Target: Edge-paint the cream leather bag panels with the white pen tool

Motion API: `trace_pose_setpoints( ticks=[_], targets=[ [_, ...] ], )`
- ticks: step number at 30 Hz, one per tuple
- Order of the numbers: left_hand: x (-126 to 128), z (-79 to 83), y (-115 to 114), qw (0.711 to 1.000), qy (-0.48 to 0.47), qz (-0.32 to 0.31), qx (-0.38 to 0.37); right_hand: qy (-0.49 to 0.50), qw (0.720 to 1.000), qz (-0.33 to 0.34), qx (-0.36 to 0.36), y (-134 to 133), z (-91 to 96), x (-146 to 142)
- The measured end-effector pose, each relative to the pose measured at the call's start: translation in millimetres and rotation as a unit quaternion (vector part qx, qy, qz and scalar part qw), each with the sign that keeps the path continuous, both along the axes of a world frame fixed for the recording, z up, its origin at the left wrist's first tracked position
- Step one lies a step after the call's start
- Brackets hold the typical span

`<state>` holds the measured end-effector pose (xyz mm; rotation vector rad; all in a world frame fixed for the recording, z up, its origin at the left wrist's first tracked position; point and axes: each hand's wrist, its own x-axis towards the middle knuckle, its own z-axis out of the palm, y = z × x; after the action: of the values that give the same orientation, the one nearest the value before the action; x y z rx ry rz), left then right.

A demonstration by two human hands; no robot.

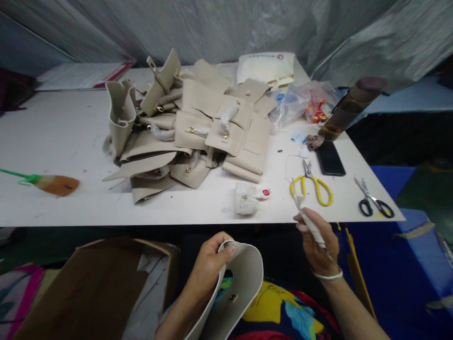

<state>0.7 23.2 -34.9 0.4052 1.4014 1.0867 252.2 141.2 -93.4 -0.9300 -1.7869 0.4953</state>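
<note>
My left hand (214,257) pinches the upper rim of a beige bag piece (247,264) between thumb and fingers. It is curved open above my lap, and a small metal fitting shows on its inner face. My right hand (320,241) is closed round a slim tool wrapped in white (311,226), with thin pointed ends; its exact kind is unclear. The tool's upper tip reaches over the table edge, beside yellow-handled scissors (314,186). A white lump (246,199), seemingly wrapped in plastic, lies at the edge between my hands.
A heap of beige bags (198,127) with gold clasps covers the middle of the white table (53,127). At right are black-handled scissors (375,204), a phone (330,158), a dark bottle (354,108) and plastic bags (293,104). An orange-brown glue bottle (58,185) lies left; a cardboard box (95,288) stands below.
</note>
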Motion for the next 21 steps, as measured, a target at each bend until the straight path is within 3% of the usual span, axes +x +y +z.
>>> trace_pose_setpoints(
  ticks=[3,5,8,10,15,18,21],
  targets=[
    [-0.5,-1.7,-0.9,1.0,0.0,-0.001,0.0,0.072,0.993,-0.025,-0.084,-2.6,23.3,-11.6],
    [-1.0,-4.0,-1.8,1.0,0.001,-0.006,-0.004,0.071,0.991,-0.063,-0.094,0.1,31.3,-17.4],
    [-3.3,-8.5,-3.1,1.0,0.007,-0.007,-0.003,0.094,0.982,-0.148,-0.076,6.5,31.9,-23.1],
    [-5.5,-10.0,-3.1,1.0,0.02,-0.003,0.0,0.129,0.974,-0.166,-0.083,9.1,28.9,-26.8],
    [-10.3,-10.1,-2.5,0.999,0.03,-0.016,-0.017,0.141,0.984,-0.011,-0.111,16.7,18.9,-36.1],
    [-12.0,-18.1,-4.2,0.999,0.023,-0.017,-0.018,-0.011,0.998,0.049,-0.04,33.2,9.3,-38.8],
    [-13.1,-26.4,-4.6,0.999,0.022,-0.017,-0.021,-0.158,0.985,0.068,0.018,55.1,-0.9,-42.3]
  ],
)
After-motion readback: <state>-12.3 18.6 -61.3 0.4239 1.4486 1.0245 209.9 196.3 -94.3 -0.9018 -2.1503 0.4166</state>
